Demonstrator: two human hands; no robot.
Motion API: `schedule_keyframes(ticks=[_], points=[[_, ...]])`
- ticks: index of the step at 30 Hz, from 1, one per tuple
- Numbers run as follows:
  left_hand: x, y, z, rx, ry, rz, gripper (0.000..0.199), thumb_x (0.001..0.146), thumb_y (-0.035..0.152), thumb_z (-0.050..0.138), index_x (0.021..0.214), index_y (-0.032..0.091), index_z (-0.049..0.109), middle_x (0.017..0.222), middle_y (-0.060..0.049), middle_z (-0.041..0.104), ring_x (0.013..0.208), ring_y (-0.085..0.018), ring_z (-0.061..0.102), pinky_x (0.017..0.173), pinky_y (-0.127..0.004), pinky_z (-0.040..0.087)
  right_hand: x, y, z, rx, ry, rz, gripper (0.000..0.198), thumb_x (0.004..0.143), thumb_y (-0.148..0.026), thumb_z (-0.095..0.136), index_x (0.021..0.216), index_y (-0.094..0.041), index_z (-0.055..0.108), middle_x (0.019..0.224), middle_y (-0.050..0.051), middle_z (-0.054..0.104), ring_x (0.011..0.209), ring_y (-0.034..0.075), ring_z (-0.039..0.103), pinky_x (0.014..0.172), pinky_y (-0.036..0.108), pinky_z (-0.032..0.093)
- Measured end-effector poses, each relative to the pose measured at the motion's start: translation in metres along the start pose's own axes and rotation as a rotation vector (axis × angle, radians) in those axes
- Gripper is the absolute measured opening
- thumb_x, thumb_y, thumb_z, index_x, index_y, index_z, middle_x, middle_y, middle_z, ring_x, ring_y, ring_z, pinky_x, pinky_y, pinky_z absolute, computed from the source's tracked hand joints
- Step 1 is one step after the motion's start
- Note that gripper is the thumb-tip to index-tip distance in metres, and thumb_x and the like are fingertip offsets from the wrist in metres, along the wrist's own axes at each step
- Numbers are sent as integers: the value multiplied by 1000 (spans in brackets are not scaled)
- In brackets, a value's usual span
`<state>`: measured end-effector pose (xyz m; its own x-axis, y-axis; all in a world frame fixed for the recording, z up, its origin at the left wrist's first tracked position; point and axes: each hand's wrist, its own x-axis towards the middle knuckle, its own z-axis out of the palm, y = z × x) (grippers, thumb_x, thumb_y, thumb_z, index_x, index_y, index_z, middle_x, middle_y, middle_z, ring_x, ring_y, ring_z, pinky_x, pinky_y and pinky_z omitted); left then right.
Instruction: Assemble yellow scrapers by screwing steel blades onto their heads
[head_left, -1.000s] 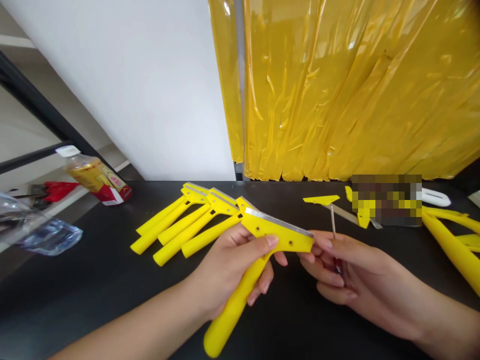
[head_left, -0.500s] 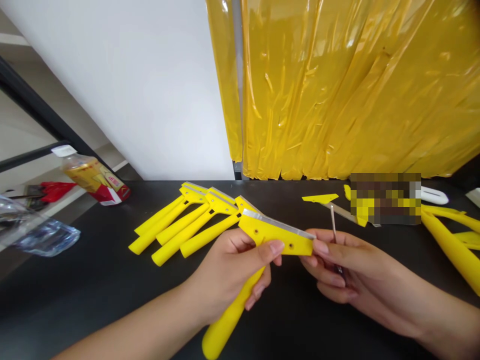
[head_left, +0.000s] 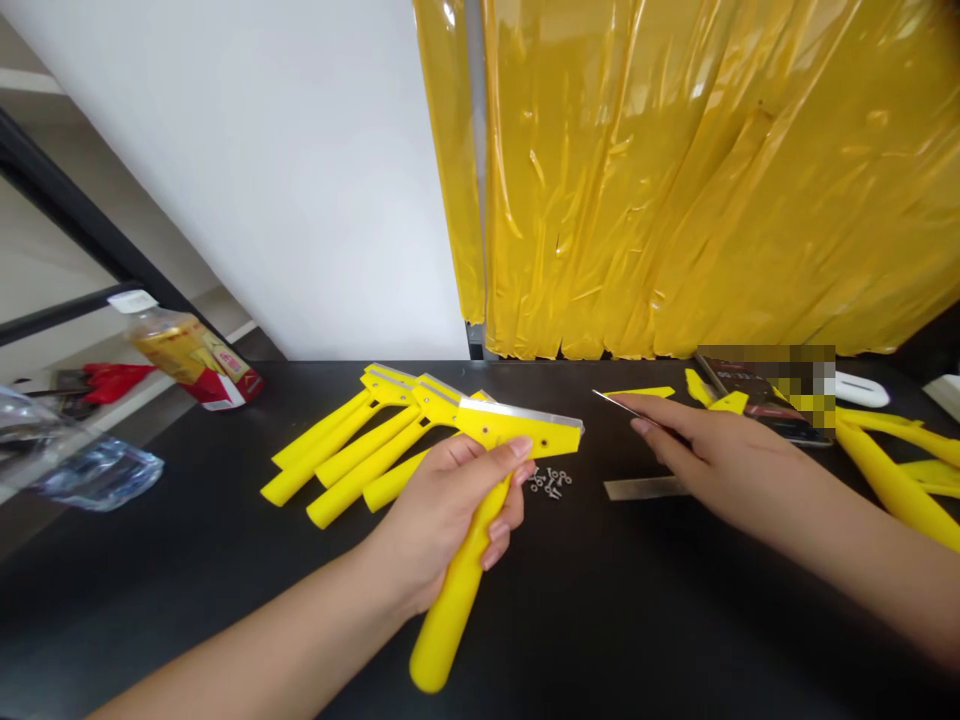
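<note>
- One black table (head_left: 585,620) spreads beneath the fingers of both hands
- Yellow film (head_left: 675,180) hangs well beyond all the fingertips, at the far edge
- The row of yellow scrapers (head_left: 367,472) lies beyond and to the left of the left fingers, blades facing away
- The held scraper (head_left: 450,620) is in the left hand (head_left: 469,500), fingers curled behind its neck and thumb flat on the head; this seems a sound grip, best kept firm with the thumb below the sharp edge
- The right hand (head_left: 712,445) is narrowed in a pinch around the thin metal tool (head_left: 609,400), whose tip points left past the fingers (its handle is hidden in the palm); good practice would be a steady wrist and a tip aimed clear of the left fingers
- The phone (head_left: 731,375), partly blurred out, lies beyond the right knuckles
- The loose metal strip (head_left: 637,489) lies below the right fingertips, one end hidden by the hand
- Small screws (head_left: 553,483) sit just right of the left fingers, near enough to be knocked by a careless sweep
- Two holes (head_left: 545,443) flank the left thumb tip, no screw heads showing
</note>
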<state>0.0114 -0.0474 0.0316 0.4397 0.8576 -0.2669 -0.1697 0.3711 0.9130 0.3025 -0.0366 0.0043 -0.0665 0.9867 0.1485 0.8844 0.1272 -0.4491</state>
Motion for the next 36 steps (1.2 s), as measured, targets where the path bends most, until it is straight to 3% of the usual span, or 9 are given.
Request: schedule_keyframes(ticks=[3, 7, 11, 15, 19, 22, 26, 36], points=[[1, -2, 0, 13, 3, 5, 37, 101, 48, 71, 79, 19, 61, 48, 5, 50, 36, -6, 37, 37, -15, 34, -2, 0, 0, 115, -14, -13, 32, 103, -41, 55, 132, -30, 62, 88, 3, 77, 73, 24, 72, 66, 36, 53], [4, -4, -1, 8, 20, 0, 37, 100, 48, 71, 78, 19, 60, 48, 5, 50, 36, -7, 38, 37, -16, 33, -7, -13, -7, 456, -69, -88, 13, 100, -36, 62, 110, -27, 65, 96, 4, 76, 88, 22, 71, 74, 32, 59], [7, -4, -4, -5, 47, 27, 37, 100, 47, 72, 79, 19, 61, 49, 5, 49, 37, -7, 38, 38, -17, 33, -13, -29, -21, 757, -176, -24, 26, 92, -45, 78, 108, -25, 78, 103, 7, 77, 78, 19, 71, 68, 30, 64], [9, -5, -7, -21, 103, 63, 35, 99, 45, 72, 79, 19, 60, 50, 5, 49, 39, -8, 39, 39, -18, 35, -16, -32, -23, 966, -153, 38, 31, 88, -52, 86, 104, -26, 85, 102, 7, 79, 77, 19, 73, 73, 33, 69], [12, -6, -8, -33, 142, 57, 36, 100, 46, 71, 79, 20, 59, 50, 5, 48, 39, -9, 40, 40, -19, 36, -20, -30, -13, 839, -56, -25, 23, 92, -50, 83, 89, -26, 80, 100, 4, 78, 87, 19, 74, 77, 28, 68], [12, -7, -6, -33, 131, 47, 37, 101, 48, 69, 80, 20, 59, 50, 5, 48, 39, -9, 39, 39, -19, 36, -26, -32, -2, 600, 26, -170, 11, 100, -41, 74, 102, -31, 77, 99, 1, 78, 90, 17, 75, 78, 23, 63], [10, -8, -5, -36, 124, 46, 36, 102, 48, 68, 80, 20, 59, 50, 5, 48, 39, -8, 40, 39, -18, 35, -30, -36, 7, 462, -8, -320, 9, 106, -32, 64, 111, -32, 72, 100, -1, 78, 87, 15, 75, 81, 23, 61], [10, -9, -4, -37, 128, 50, 36, 102, 47, 68, 80, 20, 59, 50, 5, 48, 39, -8, 41, 39, -18, 35, -28, -37, 11, 488, -71, -276, 13, 107, -36, 63, 111, -28, 73, 99, 2, 80, 90, 18, 77, 79, 28, 63]])
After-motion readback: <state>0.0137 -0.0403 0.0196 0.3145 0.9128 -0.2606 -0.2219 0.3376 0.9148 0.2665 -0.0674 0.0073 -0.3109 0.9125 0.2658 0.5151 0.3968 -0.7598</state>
